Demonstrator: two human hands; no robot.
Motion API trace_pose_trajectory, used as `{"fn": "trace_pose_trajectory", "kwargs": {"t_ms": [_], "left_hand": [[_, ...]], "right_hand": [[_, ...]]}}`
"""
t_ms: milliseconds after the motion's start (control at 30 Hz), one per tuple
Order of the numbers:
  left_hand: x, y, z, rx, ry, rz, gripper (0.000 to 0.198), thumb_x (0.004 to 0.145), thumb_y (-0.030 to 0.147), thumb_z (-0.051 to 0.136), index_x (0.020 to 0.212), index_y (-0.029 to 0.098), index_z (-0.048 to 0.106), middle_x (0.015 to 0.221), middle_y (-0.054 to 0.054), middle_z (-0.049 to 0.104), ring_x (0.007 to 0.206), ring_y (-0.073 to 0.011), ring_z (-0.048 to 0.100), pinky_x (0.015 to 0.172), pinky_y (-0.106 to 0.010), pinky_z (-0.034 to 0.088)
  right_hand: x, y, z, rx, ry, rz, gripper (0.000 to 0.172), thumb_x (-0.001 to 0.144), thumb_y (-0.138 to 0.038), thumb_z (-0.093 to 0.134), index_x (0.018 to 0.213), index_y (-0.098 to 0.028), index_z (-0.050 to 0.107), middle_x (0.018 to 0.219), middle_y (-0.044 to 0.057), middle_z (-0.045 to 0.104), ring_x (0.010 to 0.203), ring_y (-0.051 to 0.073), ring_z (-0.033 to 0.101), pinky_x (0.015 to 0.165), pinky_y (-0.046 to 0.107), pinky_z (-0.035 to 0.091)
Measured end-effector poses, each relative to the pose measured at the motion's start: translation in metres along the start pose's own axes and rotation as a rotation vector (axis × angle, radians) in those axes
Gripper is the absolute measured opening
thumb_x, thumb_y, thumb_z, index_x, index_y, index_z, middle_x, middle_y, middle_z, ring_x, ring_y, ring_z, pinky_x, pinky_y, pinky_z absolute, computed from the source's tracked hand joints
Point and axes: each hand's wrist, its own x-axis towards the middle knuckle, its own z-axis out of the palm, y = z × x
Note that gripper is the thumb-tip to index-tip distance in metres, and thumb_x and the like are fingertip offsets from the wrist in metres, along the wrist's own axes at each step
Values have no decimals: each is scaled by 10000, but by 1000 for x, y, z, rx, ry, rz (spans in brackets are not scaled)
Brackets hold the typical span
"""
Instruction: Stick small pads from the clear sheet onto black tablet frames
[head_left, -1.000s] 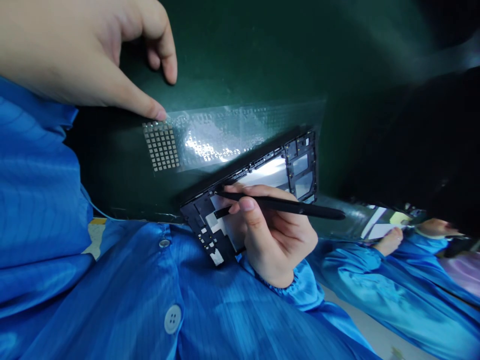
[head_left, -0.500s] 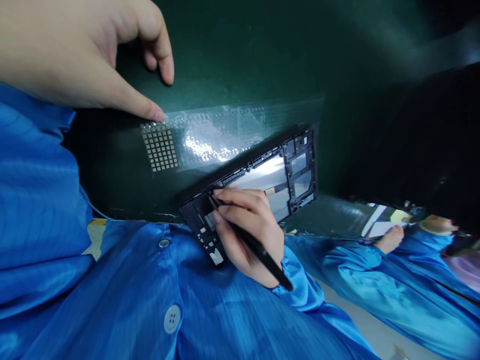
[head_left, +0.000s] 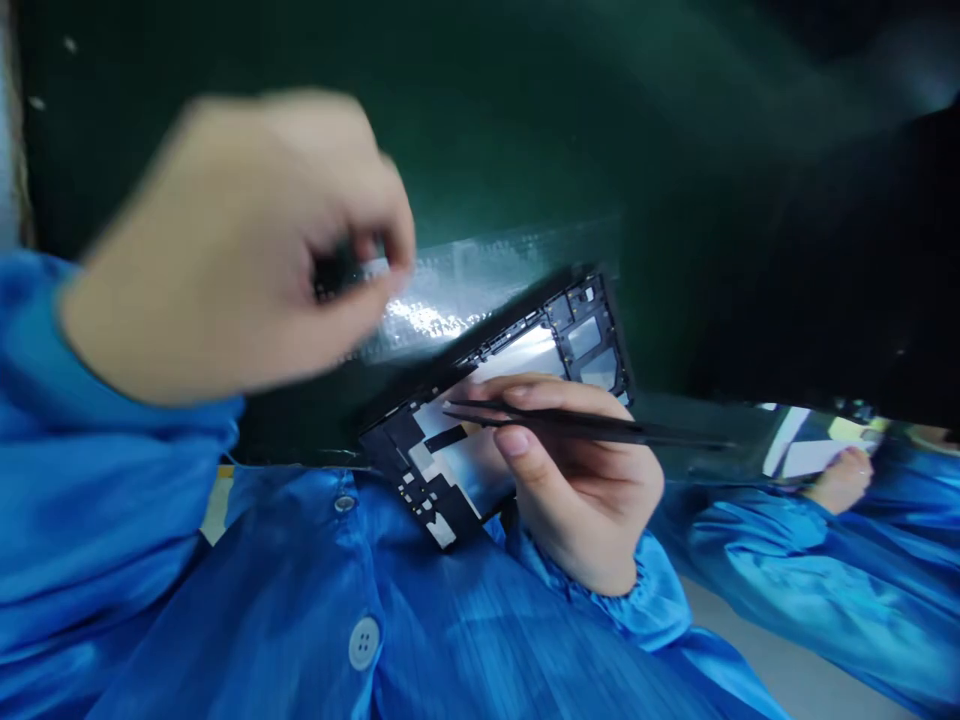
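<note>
My left hand (head_left: 240, 250) is blurred and raised over the left end of a clear film sheet (head_left: 480, 275), hiding the sheet's grid of small pads. Between its fingers shows a small dark piece (head_left: 334, 270), too blurred to name. My right hand (head_left: 577, 480) grips black fine-tipped tweezers (head_left: 577, 425), their tips lying over a black plastic phone mid-frame (head_left: 589, 310). That frame rests tilted on the green mat, partly hidden by my right hand, with silver panels showing through its openings.
A dark green mat (head_left: 465, 150) fills the upper middle. My blue coat with a white button (head_left: 364, 642) fills the bottom. At right, a co-worker's hand (head_left: 844, 480) and blue sleeve lie beside white papers. A dark object (head_left: 825, 270) stands at upper right.
My left hand has lifted off the film and moved right over the grid, fingers closed. My right hand has swung the tweezers from pointing down to pointing right.
</note>
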Motion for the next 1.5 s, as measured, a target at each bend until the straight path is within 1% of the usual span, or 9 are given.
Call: {"fn": "trace_pose_trajectory", "kwargs": {"t_ms": [33,100,167,400,567,667,867,1333,1500], "left_hand": [[1,15,5,-31,-58,57,214,1004,319,594,980,256,797,984,-30,700,900,-162,648,819,-352,491],[3,34,14,-87,-157,149,211,1001,232,590,893,235,772,878,17,700,727,-77,616,648,-258,449],[4,38,17,-156,-219,156,180,1003,207,608,941,233,774,884,37,714,701,-42,618,605,-209,443],[5,30,13,-232,-201,141,191,1038,213,612,943,223,778,859,43,689,733,-10,613,649,-157,459],[6,36,16,-217,-171,165,197,1035,185,618,899,196,761,828,35,668,709,-11,583,626,-156,438],[8,37,19,-221,-118,181,199,985,105,628,832,173,734,759,39,603,650,-13,512,579,-168,390],[8,37,20,-255,16,206,165,922,33,707,823,162,736,774,50,620,666,1,498,594,-163,395],[4,37,22,-347,-6,211,163,911,39,757,849,187,731,814,72,638,681,16,523,584,-156,426],[4,38,20,-348,-25,196,149,945,63,746,874,193,731,828,70,631,695,19,525,611,-148,433]], "right_hand": [[4,-4,1,-4,9,-28,361,990,-66,778,1301,-247,788,1194,51,850,1141,228,838,1026,449,740],[11,-11,2,-44,31,-103,361,966,-56,796,1279,-236,795,1173,54,850,1127,222,835,981,413,746],[17,-15,2,-93,35,-150,373,952,-43,798,1275,-229,791,1172,64,854,1117,225,832,967,413,741],[24,-11,-2,-171,-63,-237,416,920,18,797,1300,-142,748,1218,128,844,1148,237,824,1000,430,699],[27,-14,-1,-246,-72,-274,344,942,-9,793,1257,-137,742,1182,137,855,1120,233,836,960,413,705],[27,-18,2,-389,-115,-370,299,944,-26,803,1223,-118,745,1213,177,865,1108,234,845,951,408,719],[24,-17,10,-327,105,-393,302,957,-47,780,1237,-159,761,1092,141,870,1047,257,867,883,413,744],[29,-7,14,-189,136,-428,242,949,-12,767,1180,-85,779,1066,134,876,1043,204,875,897,326,730],[28,-5,14,-208,171,-410,254,954,-27,772,1194,-110,781,1082,109,884,1034,200,875,887,340,734]]}}
